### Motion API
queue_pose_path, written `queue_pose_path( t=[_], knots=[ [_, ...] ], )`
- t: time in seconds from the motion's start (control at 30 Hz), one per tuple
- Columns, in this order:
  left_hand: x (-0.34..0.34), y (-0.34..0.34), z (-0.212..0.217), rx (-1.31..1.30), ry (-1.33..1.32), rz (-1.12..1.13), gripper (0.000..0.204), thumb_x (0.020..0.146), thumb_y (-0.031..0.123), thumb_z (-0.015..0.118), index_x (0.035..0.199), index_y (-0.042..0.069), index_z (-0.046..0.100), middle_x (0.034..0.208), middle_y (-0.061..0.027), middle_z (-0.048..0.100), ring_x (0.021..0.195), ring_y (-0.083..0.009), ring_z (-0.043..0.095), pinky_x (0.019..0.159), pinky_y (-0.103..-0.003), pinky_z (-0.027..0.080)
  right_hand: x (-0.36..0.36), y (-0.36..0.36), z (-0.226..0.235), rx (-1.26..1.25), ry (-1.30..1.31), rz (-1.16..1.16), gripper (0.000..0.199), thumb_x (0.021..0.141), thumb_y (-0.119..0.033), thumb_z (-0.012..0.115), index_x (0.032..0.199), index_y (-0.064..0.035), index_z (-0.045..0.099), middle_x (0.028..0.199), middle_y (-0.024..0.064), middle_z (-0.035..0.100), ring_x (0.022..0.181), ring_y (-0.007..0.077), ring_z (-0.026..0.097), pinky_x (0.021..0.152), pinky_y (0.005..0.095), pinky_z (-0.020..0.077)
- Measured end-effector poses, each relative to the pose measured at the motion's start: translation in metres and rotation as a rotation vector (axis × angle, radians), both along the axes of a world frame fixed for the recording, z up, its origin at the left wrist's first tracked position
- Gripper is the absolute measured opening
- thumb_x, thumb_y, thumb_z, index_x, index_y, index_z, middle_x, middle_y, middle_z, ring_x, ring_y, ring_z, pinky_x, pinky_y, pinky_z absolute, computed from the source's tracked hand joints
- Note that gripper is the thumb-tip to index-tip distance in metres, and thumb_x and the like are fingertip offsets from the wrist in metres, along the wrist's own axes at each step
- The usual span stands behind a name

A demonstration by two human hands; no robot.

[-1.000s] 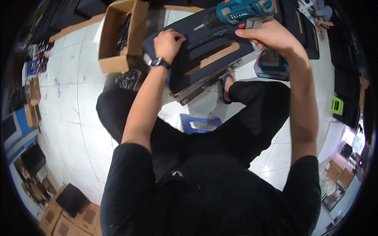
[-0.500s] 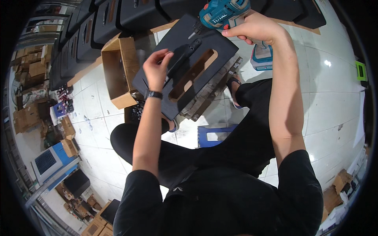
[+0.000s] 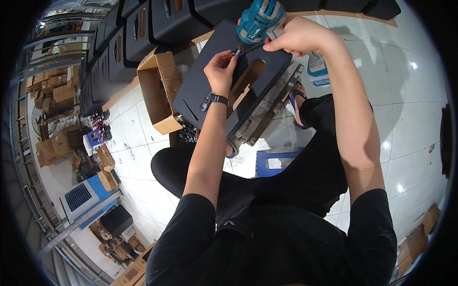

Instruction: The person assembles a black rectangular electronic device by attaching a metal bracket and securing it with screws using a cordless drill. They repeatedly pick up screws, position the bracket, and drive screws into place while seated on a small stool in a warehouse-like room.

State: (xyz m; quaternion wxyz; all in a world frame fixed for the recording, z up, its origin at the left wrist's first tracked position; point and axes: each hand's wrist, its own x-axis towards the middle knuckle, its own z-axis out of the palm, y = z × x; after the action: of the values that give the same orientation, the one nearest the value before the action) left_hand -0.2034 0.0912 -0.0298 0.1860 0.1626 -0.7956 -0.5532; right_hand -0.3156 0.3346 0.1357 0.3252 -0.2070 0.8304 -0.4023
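Note:
My right hand (image 3: 298,38) is wrapped round the grip of a teal cordless drill (image 3: 260,21), its bit pointing down and left. At the bit's tip, my left hand (image 3: 221,72) pinches its fingertips together; whatever they hold is too small to make out. Both hands are over a black box-shaped cabinet (image 3: 193,88) with a long slot (image 3: 249,78) cut in its upper face. A black strap-like handle (image 3: 205,103) lies on that face, mostly covered by my left hand and wrist.
Left of the cabinet stands an open cardboard box (image 3: 153,97), and below it a smaller box of black parts (image 3: 187,134). More black cabinets (image 3: 171,31) line the far side. A blue stool (image 3: 261,166) is between my legs, with cardboard (image 3: 244,128) under the cabinet.
My left hand has moved up and right along the handle to the drill's tip, fingers pinched. The drill has tilted further downward in my right hand. The whole view has shifted slightly.

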Motion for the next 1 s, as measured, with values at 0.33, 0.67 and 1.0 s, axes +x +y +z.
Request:
queue_pose_path(
  t=[0.33,0.67,1.0],
  knots=[
    [0.000,0.002,0.000,0.029,-0.014,0.021,0.018,0.087,0.002,0.081,0.103,-0.004,0.074,0.094,-0.0065,0.077,0.086,-0.0092,0.071,0.083,-0.024,0.056,0.003,-0.012,0.001,0.039,0.031,-0.006,0.038,0.081,-0.035,0.082,0.077,-0.0023,0.063,0.060,0.0060,0.059,0.046,0.0155,0.057,0.047,0.0305,0.0483],
    [0.000,-0.002,-0.001,-0.105,0.052,-0.017,0.018,0.085,0.005,0.084,0.099,-0.004,0.077,0.087,-0.0035,0.075,0.080,-0.0078,0.068,0.076,-0.023,0.054,0.002,-0.014,-0.003,0.049,0.067,0.008,0.039,0.082,-0.035,0.081,0.073,-0.0028,0.062,0.058,0.0066,0.059,0.046,0.0160,0.059,0.048,0.0305,0.0498],
    [0.000,-0.004,0.000,-0.131,0.074,-0.048,0.016,0.084,0.002,0.082,0.099,-0.003,0.078,0.087,-0.0069,0.074,0.079,-0.0114,0.069,0.075,-0.024,0.055,0.001,-0.013,-0.007,0.082,0.071,0.003,0.041,0.081,-0.035,0.081,0.071,-0.0015,0.061,0.059,0.0068,0.061,0.047,0.0176,0.061,0.049,0.0311,0.0513]
  ],
)
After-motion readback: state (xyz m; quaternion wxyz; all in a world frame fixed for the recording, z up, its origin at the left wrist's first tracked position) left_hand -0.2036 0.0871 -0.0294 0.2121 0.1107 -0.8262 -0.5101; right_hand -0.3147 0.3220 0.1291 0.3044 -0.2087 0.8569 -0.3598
